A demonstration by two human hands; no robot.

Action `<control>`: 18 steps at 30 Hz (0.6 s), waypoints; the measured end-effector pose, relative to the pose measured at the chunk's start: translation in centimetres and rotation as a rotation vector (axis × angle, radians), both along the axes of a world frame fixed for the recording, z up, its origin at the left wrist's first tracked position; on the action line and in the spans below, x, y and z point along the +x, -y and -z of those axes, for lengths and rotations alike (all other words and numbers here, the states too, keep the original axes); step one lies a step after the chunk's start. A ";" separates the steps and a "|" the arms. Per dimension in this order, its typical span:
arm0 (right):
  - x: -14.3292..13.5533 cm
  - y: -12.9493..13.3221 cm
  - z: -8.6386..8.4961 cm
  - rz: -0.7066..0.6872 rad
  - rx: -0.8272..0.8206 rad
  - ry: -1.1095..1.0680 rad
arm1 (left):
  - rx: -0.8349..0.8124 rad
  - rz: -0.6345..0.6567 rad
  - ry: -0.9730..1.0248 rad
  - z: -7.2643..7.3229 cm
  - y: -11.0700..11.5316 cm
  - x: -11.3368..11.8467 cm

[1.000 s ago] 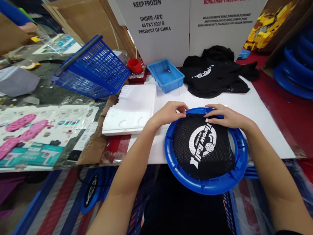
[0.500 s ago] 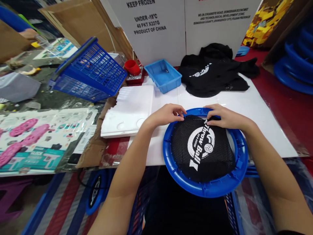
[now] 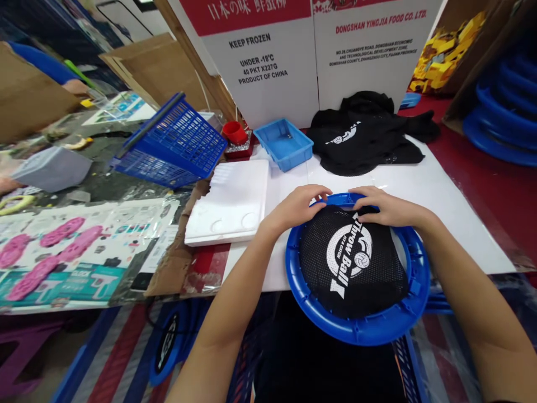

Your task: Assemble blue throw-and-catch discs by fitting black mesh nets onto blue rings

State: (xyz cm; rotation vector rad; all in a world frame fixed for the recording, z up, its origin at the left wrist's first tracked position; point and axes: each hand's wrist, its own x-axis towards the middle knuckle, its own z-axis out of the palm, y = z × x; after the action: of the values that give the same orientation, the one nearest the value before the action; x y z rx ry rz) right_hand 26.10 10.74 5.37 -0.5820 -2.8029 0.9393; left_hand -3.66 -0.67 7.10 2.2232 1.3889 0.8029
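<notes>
A blue plastic ring (image 3: 356, 332) rests at the table's front edge, its near side jutting over it. Inside the ring lies black mesh fabric (image 3: 312, 254) with a white "Throw Ball" print. At the ring's far left rim, my left hand (image 3: 300, 207) pinches the mesh edge between thumb and fingers. My right hand (image 3: 384, 207) is closed on the mesh at the far rim, right of centre. More black mesh pieces (image 3: 361, 140) are heaped beyond the ring.
Behind stand a light blue tray (image 3: 289, 157), a red cup (image 3: 235, 132) and a tall white carton (image 3: 268, 101). A white foam block (image 3: 229, 204) and a tilted blue basket (image 3: 176, 143) are at left. Blue rings (image 3: 499, 134) are stacked at right.
The camera view has shifted, so the scene sits lower and slightly to the right. Both hands stay at the ring's far rim, with little change in their grip.
</notes>
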 end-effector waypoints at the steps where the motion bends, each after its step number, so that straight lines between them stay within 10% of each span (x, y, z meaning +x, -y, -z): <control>1: 0.0 0.0 0.1 -0.006 0.021 0.005 | 0.036 0.034 -0.008 0.2 -0.1 0.4; 10: -0.2 0.1 0.2 0.012 -0.006 -0.050 | 0.022 0.113 -0.257 1.5 -0.3 2.5; 18: -1.0 0.5 -0.7 0.135 -0.138 -0.202 | -0.063 -0.010 0.116 1.6 -0.9 1.3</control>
State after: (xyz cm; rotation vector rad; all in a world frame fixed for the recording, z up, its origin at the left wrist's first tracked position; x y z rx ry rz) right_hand 25.06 10.21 6.12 -0.6453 -2.5035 1.1025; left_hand -2.39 0.21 5.53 2.0894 1.3531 0.8648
